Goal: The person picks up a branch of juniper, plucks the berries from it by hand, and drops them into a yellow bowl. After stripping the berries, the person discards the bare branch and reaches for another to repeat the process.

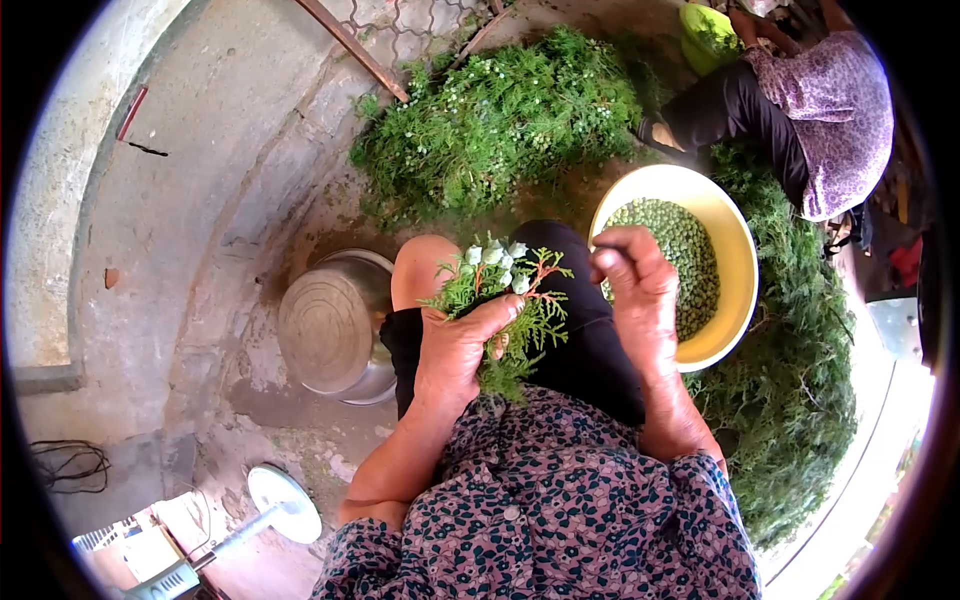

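Observation:
My left hand [455, 345] is closed around a conifer sprig [520, 330] with flat, scaly green leaves, held above my lap. Pale green cones [495, 262] cluster at its top, near my thumb tip. To the right, my right hand [640, 295] is raised at the near-left rim of a yellow tub [742, 285], apart from the sprig. Its fingers are curled in toward the thumb; whether anything small is between them cannot be made out. Many small green cones [690, 250] lie inside the tub, partly hidden by that hand.
A heap of cut conifer branches [500, 125] lies ahead, and more branches [790, 400] spread to the right. A metal pot [335, 325] is on the left, a fan [285, 503] at lower left. Another person [820, 120] sits at upper right beside a green basin [705, 40].

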### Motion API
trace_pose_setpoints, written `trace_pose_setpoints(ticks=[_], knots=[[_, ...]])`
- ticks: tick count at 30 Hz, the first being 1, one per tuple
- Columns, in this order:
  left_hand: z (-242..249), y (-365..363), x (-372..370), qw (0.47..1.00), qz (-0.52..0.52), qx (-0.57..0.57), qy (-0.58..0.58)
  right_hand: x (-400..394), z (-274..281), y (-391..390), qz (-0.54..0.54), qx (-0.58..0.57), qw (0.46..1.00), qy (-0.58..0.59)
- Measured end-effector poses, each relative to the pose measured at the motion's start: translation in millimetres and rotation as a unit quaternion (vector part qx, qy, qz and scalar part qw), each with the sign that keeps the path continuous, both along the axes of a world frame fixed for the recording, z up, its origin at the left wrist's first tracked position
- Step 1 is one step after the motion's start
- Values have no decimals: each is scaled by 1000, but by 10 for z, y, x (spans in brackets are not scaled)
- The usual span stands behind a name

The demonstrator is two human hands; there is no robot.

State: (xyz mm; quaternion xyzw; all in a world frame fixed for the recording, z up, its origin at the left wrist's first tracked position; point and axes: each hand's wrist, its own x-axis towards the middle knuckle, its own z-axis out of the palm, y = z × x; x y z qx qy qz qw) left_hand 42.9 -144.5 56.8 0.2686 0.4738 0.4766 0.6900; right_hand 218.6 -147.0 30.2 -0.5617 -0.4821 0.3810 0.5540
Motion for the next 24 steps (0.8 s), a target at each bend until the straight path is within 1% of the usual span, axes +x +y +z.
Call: trace_pose_setpoints(ticks=[1,3,5,6,7,8,9,11,12,14,15,16,17,18,19,20,21,23,24], knots=[[-13,-3,12,1000,2,0,0,-39,54,38,-8,41,991,126],[-49,3,36,997,28,55,48,-32,214,-30,62,-14,967,247],[-89,5,29,996,29,64,52,-50,222,-103,106,14,987,121],[-76,6,21,996,11,57,68,-119,269,-133,93,15,991,94],[-55,6,18,995,-6,51,84,-179,249,-97,85,75,993,5],[-18,-3,62,990,16,96,106,-230,220,-85,84,85,993,-24],[-22,-8,80,990,15,96,106,-272,184,-74,81,94,991,-52],[-43,-28,98,980,14,154,125,-321,79,-42,76,106,987,-91],[-73,-46,100,982,19,139,124,-338,82,-43,75,100,988,-91],[-155,-47,88,979,10,147,138,-352,58,-39,75,93,989,-91],[-175,-51,84,976,0,155,152,-353,8,-29,80,76,992,-64],[-150,-63,45,982,-30,101,155,-349,-19,-27,85,59,994,-38],[-140,-60,41,982,-30,101,155,-335,0,-37,85,59,994,-38],[-132,-51,39,993,-30,55,98,-314,37,-50,119,-24,990,78],[-121,-45,36,999,-29,9,40,-297,57,-55,150,-107,964,193],[-107,-47,33,999,-18,-10,24,-286,48,-55,150,-112,934,304],[-107,-38,26,999,-18,-10,25,-244,25,-49,141,-118,915,359],[-108,-6,-6,999,-15,-26,-39,-113,13,-63,132,-87,910,383],[-133,-2,-47,998,-32,-22,-58,-32,3,-57,107,-68,917,377]])
